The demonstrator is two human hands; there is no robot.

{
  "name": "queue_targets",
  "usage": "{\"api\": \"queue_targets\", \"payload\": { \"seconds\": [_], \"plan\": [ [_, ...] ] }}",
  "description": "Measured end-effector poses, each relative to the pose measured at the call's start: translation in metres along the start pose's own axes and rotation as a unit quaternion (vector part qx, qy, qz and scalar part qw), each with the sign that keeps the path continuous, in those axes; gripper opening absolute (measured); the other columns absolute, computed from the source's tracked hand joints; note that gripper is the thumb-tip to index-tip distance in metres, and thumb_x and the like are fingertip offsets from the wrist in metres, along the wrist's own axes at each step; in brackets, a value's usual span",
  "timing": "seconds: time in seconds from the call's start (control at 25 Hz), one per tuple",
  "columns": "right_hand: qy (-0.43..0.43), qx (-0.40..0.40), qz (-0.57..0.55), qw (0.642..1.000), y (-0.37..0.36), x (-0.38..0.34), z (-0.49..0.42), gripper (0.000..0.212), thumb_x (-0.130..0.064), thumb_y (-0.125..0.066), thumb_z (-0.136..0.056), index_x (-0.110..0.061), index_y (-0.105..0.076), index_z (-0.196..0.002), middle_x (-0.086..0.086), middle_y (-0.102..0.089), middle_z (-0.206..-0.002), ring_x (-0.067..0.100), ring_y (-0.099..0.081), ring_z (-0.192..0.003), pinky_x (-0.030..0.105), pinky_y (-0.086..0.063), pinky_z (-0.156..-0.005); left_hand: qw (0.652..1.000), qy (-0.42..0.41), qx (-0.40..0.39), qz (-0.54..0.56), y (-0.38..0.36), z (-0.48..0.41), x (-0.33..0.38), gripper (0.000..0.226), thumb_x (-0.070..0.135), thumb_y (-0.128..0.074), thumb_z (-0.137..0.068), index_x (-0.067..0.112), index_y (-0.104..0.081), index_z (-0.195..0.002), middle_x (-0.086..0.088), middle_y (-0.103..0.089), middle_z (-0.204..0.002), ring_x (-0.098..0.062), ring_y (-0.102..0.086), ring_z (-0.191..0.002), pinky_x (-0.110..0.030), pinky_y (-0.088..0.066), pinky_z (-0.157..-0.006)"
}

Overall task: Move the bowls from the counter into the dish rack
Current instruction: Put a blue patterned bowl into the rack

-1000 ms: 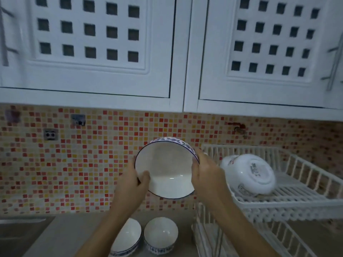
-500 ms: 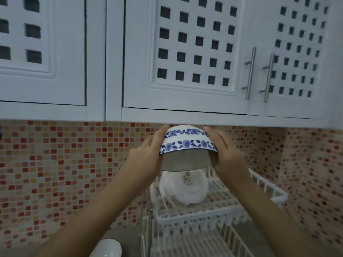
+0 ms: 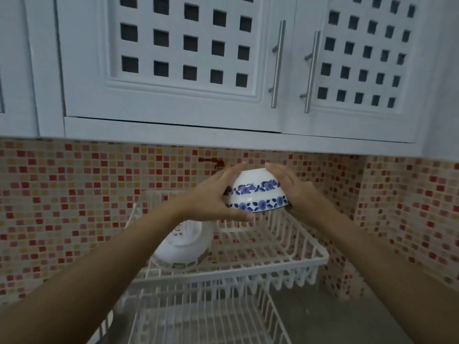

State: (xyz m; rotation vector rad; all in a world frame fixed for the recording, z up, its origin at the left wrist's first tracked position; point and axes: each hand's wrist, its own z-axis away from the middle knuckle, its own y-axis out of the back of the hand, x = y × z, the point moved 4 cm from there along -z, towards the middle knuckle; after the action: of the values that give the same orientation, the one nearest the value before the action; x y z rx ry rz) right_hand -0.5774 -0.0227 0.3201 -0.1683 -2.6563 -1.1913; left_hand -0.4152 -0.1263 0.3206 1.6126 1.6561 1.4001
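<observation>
Two hands on one bowl (image 3: 257,192) right now: left hand (image 3: 215,194) and right hand (image 3: 295,192) clamp it from either side, upside down, blue flower bands facing the camera. It's hanging in the air over the back right part of the rack's (image 3: 308,263) top tier, not touching the wires yet. Another bowl (image 3: 183,244) already sits tipped on its side at the left of that tier, partly hidden behind the left forearm.

What I'd worry about: the grip is just palms and fingers squeezing a smooth glazed surface, so easing off before the rim rests on the wires means a drop. Drifting left on the way down could also clip the other bowl. And the cupboard (image 3: 173,125) hangs close overhead, so not much room to lift.
</observation>
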Motion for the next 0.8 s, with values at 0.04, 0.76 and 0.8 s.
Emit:
{"api": "queue_targets", "payload": {
  "seconds": [0.04,0.76,0.8],
  "plan": [
    [0.001,-0.001,-0.011,1.000,-0.008,0.008,0.004,0.089,0.006,-0.072,-0.069,-0.016,-0.022,-0.139,0.019,-0.043,-0.144,0.026,-0.048,-0.037,0.031,-0.041,-0.035,1.000,0.015,0.001,0.018,-0.005,-0.005,0.001,0.100,0.063,-0.069,-0.067,0.042,-0.009,-0.144,0.004,-0.034,-0.147,-0.019,-0.050,-0.120,-0.043,-0.048,-0.100],
    [-0.082,-0.320,-0.249,0.910,-0.103,0.053,-0.005,0.135,-0.050,-0.087,-0.053,-0.027,0.004,-0.151,-0.007,-0.010,-0.157,0.019,-0.022,-0.142,0.039,-0.028,-0.116,0.982,0.186,-0.011,-0.042,-0.091,-0.050,-0.017,0.082,0.034,-0.081,-0.066,0.014,-0.031,-0.127,-0.008,-0.031,-0.136,-0.023,-0.044,-0.103,-0.030,-0.040,-0.077],
    [-0.079,-0.331,-0.237,0.910,-0.107,0.053,-0.005,0.136,-0.051,-0.086,-0.053,-0.026,0.004,-0.151,-0.006,-0.011,-0.158,0.020,-0.021,-0.143,0.040,-0.028,-0.116,0.978,0.199,-0.017,-0.053,-0.096,-0.050,-0.019,0.083,0.034,-0.081,-0.066,0.013,-0.030,-0.128,-0.010,-0.030,-0.137,-0.027,-0.046,-0.108,-0.029,-0.040,-0.078]
  ]
}}
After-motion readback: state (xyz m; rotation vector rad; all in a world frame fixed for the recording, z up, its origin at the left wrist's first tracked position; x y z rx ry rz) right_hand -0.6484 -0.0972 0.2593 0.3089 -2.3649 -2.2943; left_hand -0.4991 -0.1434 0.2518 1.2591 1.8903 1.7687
